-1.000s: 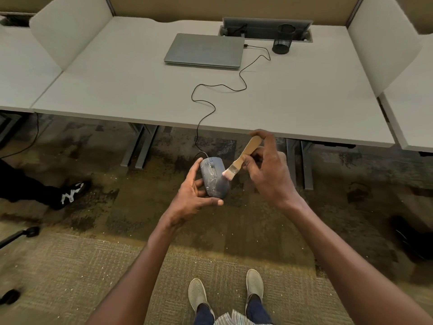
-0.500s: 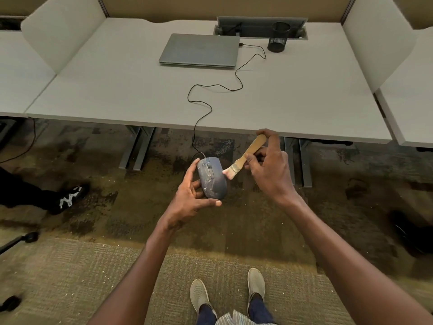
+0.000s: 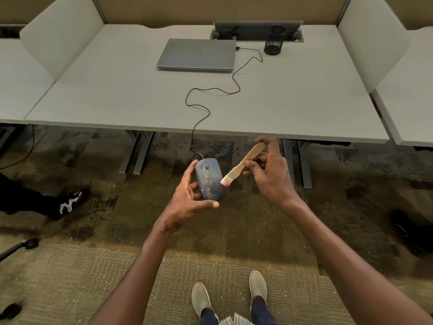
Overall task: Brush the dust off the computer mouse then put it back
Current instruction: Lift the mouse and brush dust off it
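Setting: office cubicle, grey table (image 3: 117, 99) above stained carpet.
Mouse: computer mouse (image 3: 209, 179) held off the table over the floor, long axis pointing toward the table, cable (image 3: 199, 106) trailing up to it.
Left hand (image 3: 187, 198): cradling the mouse, fingers curled round it.
Right hand (image 3: 269, 172): pinching the wooden brush (image 3: 243, 164); bristles touch the mouse's right flank.
Dust: pale streaks remain, likely more strokes needed.

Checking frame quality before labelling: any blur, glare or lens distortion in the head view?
Head view: mouse and brush are sharp enough to show pale dust streaks; the right forearm is smeared near the bottom corner; the desk edges bow outward, wide-angle distortion; lighting is soft and even, with no glare on the laptop.
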Available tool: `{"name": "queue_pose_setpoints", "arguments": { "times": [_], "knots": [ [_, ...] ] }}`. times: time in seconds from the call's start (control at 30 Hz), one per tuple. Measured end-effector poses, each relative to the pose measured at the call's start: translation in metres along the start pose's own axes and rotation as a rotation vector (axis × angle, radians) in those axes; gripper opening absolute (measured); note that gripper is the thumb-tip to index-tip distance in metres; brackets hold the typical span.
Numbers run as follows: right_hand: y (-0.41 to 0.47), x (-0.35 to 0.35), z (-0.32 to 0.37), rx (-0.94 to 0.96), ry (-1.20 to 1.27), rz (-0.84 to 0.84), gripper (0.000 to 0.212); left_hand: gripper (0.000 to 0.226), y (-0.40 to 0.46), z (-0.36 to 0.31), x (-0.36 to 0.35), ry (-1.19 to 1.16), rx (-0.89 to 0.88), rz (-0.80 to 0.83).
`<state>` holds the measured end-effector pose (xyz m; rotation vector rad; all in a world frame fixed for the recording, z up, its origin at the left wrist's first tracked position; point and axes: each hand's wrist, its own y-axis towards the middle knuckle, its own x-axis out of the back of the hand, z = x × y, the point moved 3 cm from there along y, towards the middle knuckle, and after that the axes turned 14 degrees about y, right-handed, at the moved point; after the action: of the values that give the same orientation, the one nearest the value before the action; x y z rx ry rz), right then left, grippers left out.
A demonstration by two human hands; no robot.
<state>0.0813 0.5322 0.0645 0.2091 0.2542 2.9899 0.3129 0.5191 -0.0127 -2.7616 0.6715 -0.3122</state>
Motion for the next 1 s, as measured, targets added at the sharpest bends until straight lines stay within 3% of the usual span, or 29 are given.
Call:
{"name": "queue_pose_setpoints", "arguments": {
  "times": [0.17, 0.43, 0.67, 1.0],
  "knots": [
    [0.002, 0.006, 0.000, 0.040, 0.019, -0.116, 0.041, 0.141, -0.003, 0.000, -0.002, 0.015, -0.004, 0.017],
    [0.004, 0.003, 0.008, 0.012, -0.001, 0.010, 0.044, 0.138, -0.004, -0.007, -0.001, -0.003, -0.015, 0.023],
    [0.011, 0.005, 0.024, 0.171, -0.146, -0.028, 0.045, 0.136, -0.006, -0.009, -0.007, -0.003, -0.035, 0.071],
    [0.024, -0.008, 0.037, 0.191, -0.239, 0.154, 0.053, 0.128, -0.010, -0.011, -0.011, 0.000, -0.052, 0.127]
  ]
}}
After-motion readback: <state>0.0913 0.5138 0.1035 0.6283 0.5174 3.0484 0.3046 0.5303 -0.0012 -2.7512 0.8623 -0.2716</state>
